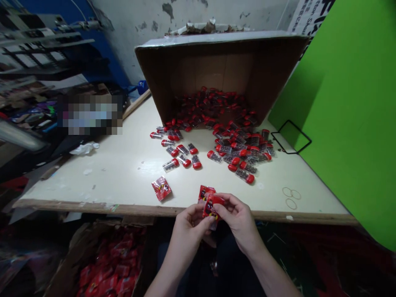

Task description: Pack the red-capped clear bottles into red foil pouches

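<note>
At the front edge of the table, my left hand (189, 227) and my right hand (239, 216) are closed on red printed packets (210, 205) with cartoon eyes and yellow marks. At least two overlap, and both thumbs press on their face. The fingers behind them are partly hidden. A similar glossy red packet (161, 188) lies flat to the left of my hands. Beyond them lie small clear tubes with red caps (245, 175) and dark round pieces inside, loose on the table, with a smaller group (183, 160) to the left.
A cardboard box (224, 68) on its side faces me, with many more tubes spilling out. Below the table at left, another carton (69, 258) holds red packets. Rubber bands (291, 203) and a black wire frame (292, 153) lie right, beside a green panel (349, 115).
</note>
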{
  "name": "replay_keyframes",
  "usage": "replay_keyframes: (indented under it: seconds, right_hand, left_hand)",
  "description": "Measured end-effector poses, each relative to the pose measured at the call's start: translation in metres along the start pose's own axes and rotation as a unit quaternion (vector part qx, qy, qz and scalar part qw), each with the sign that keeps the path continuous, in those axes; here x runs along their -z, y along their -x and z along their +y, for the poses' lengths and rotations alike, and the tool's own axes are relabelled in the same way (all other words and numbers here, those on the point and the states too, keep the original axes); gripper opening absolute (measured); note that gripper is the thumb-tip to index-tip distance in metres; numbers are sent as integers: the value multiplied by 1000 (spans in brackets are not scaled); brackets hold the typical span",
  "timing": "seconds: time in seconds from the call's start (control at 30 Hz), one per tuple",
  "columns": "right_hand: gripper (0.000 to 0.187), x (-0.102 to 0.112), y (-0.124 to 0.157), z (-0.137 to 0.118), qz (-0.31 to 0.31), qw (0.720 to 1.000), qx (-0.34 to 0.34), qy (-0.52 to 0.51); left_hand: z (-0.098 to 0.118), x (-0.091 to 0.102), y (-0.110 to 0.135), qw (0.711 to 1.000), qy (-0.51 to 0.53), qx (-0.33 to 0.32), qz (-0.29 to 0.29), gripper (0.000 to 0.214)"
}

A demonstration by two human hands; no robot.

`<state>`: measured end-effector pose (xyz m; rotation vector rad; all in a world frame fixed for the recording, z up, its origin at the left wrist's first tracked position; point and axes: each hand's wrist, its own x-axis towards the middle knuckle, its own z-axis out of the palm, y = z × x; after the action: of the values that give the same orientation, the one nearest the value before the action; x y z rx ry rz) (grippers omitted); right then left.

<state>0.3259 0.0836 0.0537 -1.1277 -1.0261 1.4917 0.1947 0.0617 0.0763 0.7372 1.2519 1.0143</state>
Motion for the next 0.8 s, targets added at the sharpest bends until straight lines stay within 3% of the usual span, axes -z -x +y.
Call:
replay_keyframes:
  seconds: [0.5, 0.8]
  right_hand:
    - [26, 4, -7, 1, -12, 1000, -12, 17]
    - [23, -4, -6, 3, -34, 999, -17, 23]
  left_hand:
    - [1, 0, -4, 999, 26, 18, 17, 28]
    - [-5, 9, -5, 999, -1, 28, -23, 27]
